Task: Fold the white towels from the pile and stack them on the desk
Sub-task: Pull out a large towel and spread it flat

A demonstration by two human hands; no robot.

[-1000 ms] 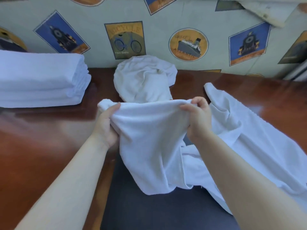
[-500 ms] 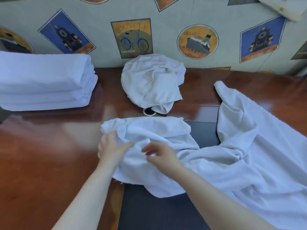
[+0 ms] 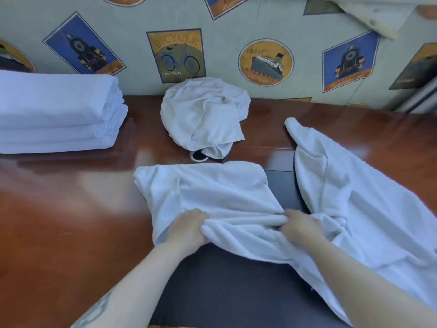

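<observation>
Nearest, dark mat: a dark panel [image 3: 224, 287] lies on the desk under both forearms, with the towel overlapping its far part.
Left hand: the left hand [image 3: 188, 229] lies knuckles up on the towel, its fingers curled into a bunched ridge of cloth at the near edge.
Right hand: the right hand [image 3: 300, 224] grips the other end of the same ridge, its fingers curled round the fold.
Towel in work: the white towel [image 3: 212, 190] lies partly flattened on the desk between the hands and the covered lump, its far edge fairly straight, its right part trailing away in a long crumpled spread [image 3: 354, 197] over the right side of the desk.
Desk: a glossy reddish-brown desk [image 3: 71, 221] with a seam line running across it behind the towel.
Round hole: a small dark ring [image 3: 197, 156] peeks out beside the hem of the draped cloth.
Draped cloth: an off-white towel [image 3: 203, 114] hangs over a rounded lump near the wall; what it covers is hidden.
Folded stack: folded white towels [image 3: 56, 110] sit piled at far left on the desk, well apart from the hands.
Wall: patterned covering [image 3: 236, 27] with printed badges; one reads "BICYCLE" and "Finest Quality" [image 3: 176, 55], another "GREAT ATLANTIC" around a ship [image 3: 266, 62].
</observation>
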